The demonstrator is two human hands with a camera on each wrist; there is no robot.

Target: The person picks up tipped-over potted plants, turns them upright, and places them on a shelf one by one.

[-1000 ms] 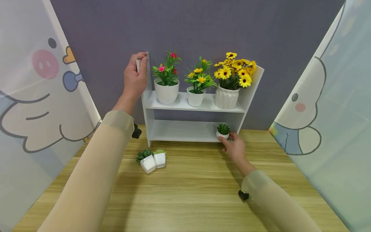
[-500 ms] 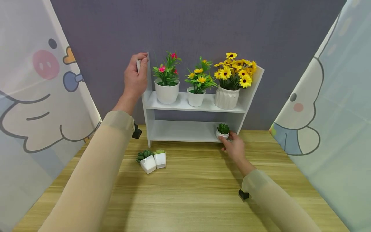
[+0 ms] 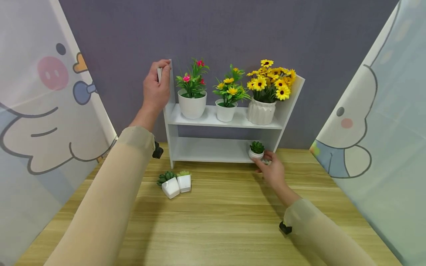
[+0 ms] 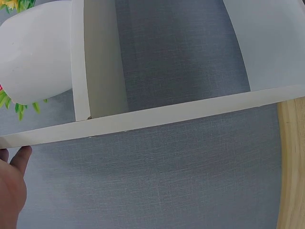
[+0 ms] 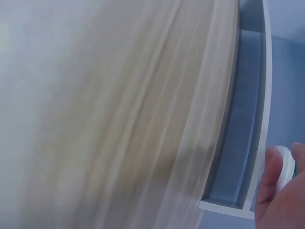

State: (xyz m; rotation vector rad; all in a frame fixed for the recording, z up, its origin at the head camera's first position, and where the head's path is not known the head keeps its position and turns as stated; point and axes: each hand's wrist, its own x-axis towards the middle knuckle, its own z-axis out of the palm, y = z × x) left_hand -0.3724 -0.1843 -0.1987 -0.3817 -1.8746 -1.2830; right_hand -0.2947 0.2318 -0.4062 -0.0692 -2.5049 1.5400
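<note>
A white two-tier shelf (image 3: 209,149) stands on the wooden table. My left hand (image 3: 156,88) grips the upper end of its left side panel; in the left wrist view, the thumb (image 4: 21,160) lies against the panel's edge. At the right end of the lower tier sits a small potted succulent (image 3: 256,147) in a round white pot. My right hand (image 3: 273,171) pinches that pot between thumb and fingers, and the right wrist view shows the white pot (image 5: 285,167) between them. Two succulents in square white pots (image 3: 171,187) (image 3: 184,183) lie tipped on the table.
The upper tier bears a pot with pink flowers (image 3: 192,105), a smaller pot with yellow-orange flowers (image 3: 225,112) and a ribbed pot of yellow daisies (image 3: 261,112). Behind the shelf rises a grey wall (image 3: 226,29). Cartoon-printed curtains (image 3: 50,125) flank the table (image 3: 213,221).
My right hand and forearm have shifted slightly right and toward me, while the succulent stays at the lower tier's right end. The left hand keeps its grip on the side panel.
</note>
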